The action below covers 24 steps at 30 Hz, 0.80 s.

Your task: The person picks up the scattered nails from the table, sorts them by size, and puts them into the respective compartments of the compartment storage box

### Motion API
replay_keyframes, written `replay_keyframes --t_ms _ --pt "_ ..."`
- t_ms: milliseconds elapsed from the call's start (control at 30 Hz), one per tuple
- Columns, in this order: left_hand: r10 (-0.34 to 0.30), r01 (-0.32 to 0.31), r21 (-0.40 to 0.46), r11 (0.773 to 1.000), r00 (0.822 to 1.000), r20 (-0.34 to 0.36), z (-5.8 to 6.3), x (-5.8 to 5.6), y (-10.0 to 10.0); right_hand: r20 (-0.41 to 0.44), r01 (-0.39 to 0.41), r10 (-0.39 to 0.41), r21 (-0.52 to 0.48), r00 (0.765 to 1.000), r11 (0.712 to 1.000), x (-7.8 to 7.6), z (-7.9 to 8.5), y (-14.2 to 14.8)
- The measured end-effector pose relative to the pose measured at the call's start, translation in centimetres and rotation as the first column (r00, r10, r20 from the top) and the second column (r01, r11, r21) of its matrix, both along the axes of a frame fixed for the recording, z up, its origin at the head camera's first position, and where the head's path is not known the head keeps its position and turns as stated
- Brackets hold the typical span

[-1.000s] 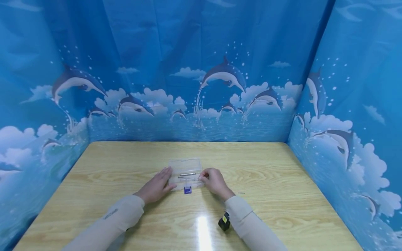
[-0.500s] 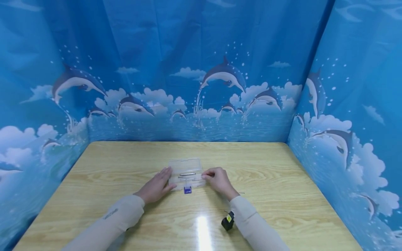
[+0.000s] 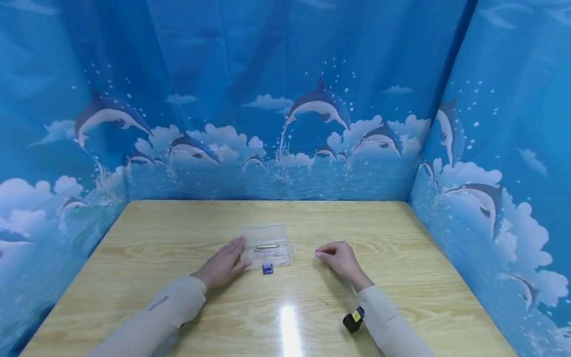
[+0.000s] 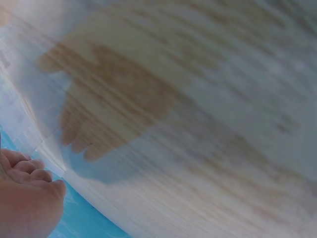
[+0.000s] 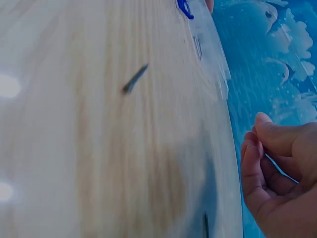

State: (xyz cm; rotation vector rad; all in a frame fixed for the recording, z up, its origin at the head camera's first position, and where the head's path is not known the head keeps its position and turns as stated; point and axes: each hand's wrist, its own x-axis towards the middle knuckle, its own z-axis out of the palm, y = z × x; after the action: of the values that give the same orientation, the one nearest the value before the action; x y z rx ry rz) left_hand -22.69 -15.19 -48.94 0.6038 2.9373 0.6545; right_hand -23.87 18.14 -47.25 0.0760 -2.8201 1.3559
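A clear plastic case (image 3: 262, 233) lies with its lid raised back, its purple-blue latch (image 3: 267, 269) facing front. Inside are a thick silver metal rod (image 3: 267, 246) and thinner pieces (image 3: 263, 251). My left hand (image 3: 221, 264) rests with extended fingers against the case's left side. To the right of the case, my right hand (image 3: 341, 259) hovers with loosely curled fingers, thumb near the index fingertip; nothing shows between them. A small nail-like piece (image 5: 135, 79) lies on the table, and a second thin dark piece (image 5: 206, 225) shows at the right wrist view's bottom.
The wood-grain table (image 3: 178, 218) is backed by blue dolphin-print curtains (image 3: 276, 99). A black device with a yellow label (image 3: 354, 320) sits at my right wrist. Light glares off the table's front (image 3: 289, 327).
My right hand has drawn away from the case, to the right. The small piece near the front has come into sight. My left hand and the case stay put.
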Motion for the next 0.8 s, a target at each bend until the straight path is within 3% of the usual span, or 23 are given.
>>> replay_keyframes --t_ms 233,467,800 --pt "-0.013 0.013 0.018 1.000 1.000 -0.023 0.1 0.0 0.1 0.028 0.046 -0.047 0.020 0.999 0.999 1.3 -0.4 3.8" --pt "-0.010 0.011 0.016 1.000 1.000 -0.023 0.0 0.0 0.1 0.053 0.039 -0.043 0.073 0.998 0.997 2.4 -0.7 6.9" --pt "-0.015 0.016 0.010 1.000 1.000 -0.026 -0.1 -0.1 0.1 0.051 0.034 -0.041 0.122 0.998 0.992 3.5 -1.4 8.5"
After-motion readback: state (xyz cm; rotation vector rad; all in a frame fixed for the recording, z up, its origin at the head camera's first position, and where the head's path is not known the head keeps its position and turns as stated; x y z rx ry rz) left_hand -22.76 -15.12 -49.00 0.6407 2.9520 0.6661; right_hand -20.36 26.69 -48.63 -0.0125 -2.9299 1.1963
